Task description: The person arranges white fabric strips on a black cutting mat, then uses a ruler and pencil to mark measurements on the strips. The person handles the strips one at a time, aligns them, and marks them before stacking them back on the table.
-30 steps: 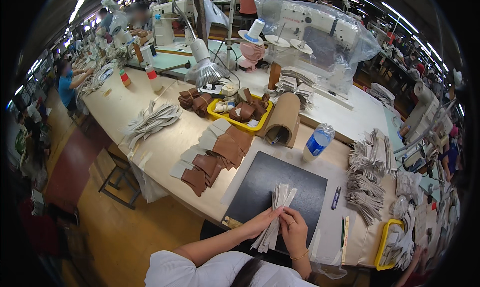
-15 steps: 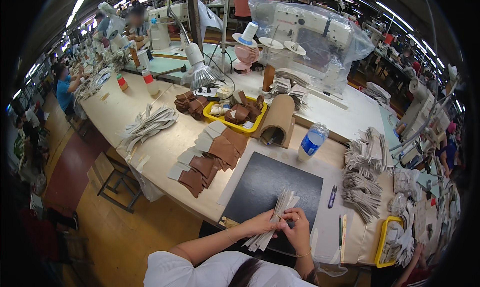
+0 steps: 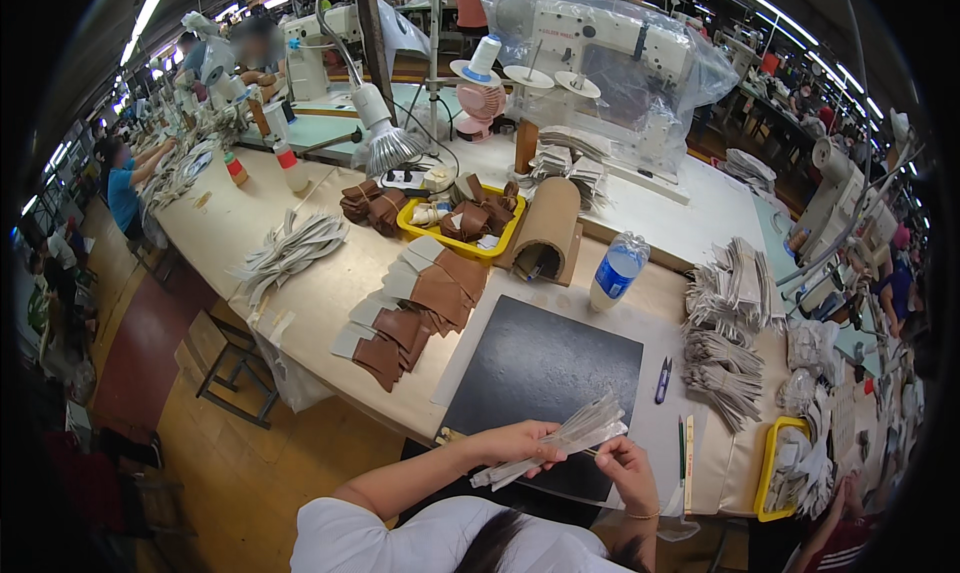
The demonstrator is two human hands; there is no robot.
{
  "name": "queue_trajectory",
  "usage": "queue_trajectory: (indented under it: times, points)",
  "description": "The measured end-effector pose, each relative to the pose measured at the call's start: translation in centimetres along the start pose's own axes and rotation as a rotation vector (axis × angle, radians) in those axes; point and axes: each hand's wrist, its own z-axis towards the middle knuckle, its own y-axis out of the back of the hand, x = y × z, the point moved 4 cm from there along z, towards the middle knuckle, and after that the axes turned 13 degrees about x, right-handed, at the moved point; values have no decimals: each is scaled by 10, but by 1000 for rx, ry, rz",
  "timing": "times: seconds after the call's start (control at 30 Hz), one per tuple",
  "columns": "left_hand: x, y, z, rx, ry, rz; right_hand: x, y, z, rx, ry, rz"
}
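My left hand (image 3: 527,447) is closed around the middle of a bundle of pale grey strips (image 3: 588,425), held tilted over the lower part of a black mat (image 3: 550,363). The strips fan out at the far end. My right hand (image 3: 627,467) is just right of the bundle, its thumb and fingers pinched on a thin tan band that stretches from the bundle. How the band passes round the strips is partly hidden by my left fingers.
Stacked brown-and-grey pieces (image 3: 410,308) lie left of the mat, below a yellow basket (image 3: 462,245). To the right are thread snips (image 3: 663,380), a pencil (image 3: 682,448), grey strip piles (image 3: 722,373) and another yellow basket (image 3: 765,473). A bottle (image 3: 618,271) stands behind the mat.
The bundle has tilted over toward the right. My right hand has moved right, away from the strips, drawing the thin band out, while my left hand keeps its hold.
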Motion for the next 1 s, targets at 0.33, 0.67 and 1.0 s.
queue_trajectory:
  times: [0.33,0.67,1.0]
  points:
    - [-6,-15,1,97,76,261,13,18,7,-227,267,-133]
    - [-10,-21,-2,50,130,525,3,81,30,-756,563,41]
    - [0,5,1,-94,-75,-126,-47,130,6,-682,302,-172]
